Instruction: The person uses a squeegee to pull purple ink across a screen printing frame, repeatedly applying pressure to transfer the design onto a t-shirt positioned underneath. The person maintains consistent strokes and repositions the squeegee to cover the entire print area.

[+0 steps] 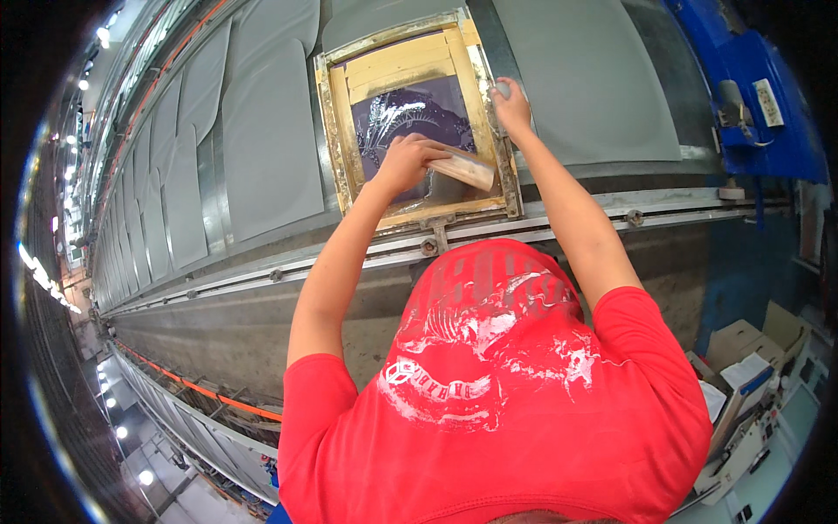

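A wooden-handled squeegee (467,168) lies tilted across the lower right of a screen printing frame (330,131), with my left hand (408,163) closed around its left part. The frame's mesh (415,113) is dark purple in the middle, with a pale curved pattern and wet, shiny patches. Yellowish tape borders the mesh. My right hand (511,109) is at the frame's upper right edge, its fingers closed on a small grey rounded thing (502,89). I cannot tell whether that thing is fixed to the frame.
Grey sheet pieces (271,131) lie along the long table to the left; another grey sheet (594,87) lies on the right. A metal rail (349,262) runs along the near edge. Blue machinery (751,96) stands at far right, cardboard boxes (742,345) at lower right.
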A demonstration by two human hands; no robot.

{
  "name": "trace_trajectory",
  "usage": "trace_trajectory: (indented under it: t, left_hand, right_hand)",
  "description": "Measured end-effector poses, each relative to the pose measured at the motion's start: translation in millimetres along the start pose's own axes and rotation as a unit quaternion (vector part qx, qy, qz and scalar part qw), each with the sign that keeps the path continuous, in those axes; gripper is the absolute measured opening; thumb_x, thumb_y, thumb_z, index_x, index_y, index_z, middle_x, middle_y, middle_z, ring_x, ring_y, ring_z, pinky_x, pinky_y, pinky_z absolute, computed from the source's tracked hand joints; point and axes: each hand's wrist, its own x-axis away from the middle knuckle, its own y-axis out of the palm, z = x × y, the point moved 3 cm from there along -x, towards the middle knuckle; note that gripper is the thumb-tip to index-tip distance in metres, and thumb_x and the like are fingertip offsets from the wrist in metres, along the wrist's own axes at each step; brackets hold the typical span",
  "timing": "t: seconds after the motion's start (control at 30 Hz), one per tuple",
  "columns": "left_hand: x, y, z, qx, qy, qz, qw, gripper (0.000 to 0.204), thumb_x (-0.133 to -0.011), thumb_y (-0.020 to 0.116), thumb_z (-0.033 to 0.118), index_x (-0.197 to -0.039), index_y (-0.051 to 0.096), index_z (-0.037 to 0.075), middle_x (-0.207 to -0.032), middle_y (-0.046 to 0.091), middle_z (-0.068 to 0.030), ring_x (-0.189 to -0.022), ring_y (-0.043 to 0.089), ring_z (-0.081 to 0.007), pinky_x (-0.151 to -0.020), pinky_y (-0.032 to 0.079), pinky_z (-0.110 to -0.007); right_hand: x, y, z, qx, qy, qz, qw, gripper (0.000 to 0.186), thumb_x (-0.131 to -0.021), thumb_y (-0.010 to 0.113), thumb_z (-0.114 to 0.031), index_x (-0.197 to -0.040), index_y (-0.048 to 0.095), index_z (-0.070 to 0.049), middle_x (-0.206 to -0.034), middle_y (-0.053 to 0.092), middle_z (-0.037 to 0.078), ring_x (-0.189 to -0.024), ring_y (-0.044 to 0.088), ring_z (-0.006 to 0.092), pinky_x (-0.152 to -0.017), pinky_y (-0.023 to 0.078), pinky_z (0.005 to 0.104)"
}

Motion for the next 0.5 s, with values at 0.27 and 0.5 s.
trace_trajectory:
  t: [0.27,0.5]
  left_hand:
    - [-44.0,-3.7,11.0,-0.080,0.132,-0.093,0.984,0.042,-0.080,0.065,0.002,-0.113,0.077,0.026,-0.123,0.070,0.0064,-0.123,0.056,-0.0180,-0.099,0.039,-0.040]
    - [25.0,-50.4,-46.6,0.010,-0.047,-0.079,0.996,0.036,-0.076,0.067,0.004,-0.109,0.077,0.017,-0.103,0.074,-0.0077,-0.102,0.066,-0.0305,-0.090,0.049,-0.042]
  right_hand:
    - [-7.1,8.0,10.5,0.001,-0.049,0.033,0.998,0.038,-0.091,0.064,-0.037,-0.126,0.062,-0.023,-0.099,0.073,0.018,-0.096,0.069,0.0402,-0.084,0.052,0.0486]
    - [-13.9,-1.3,2.9,0.009,-0.062,0.050,0.997,0.024,-0.099,0.058,-0.030,-0.114,0.068,-0.015,-0.098,0.072,0.018,-0.095,0.068,0.0376,-0.084,0.051,0.0470]
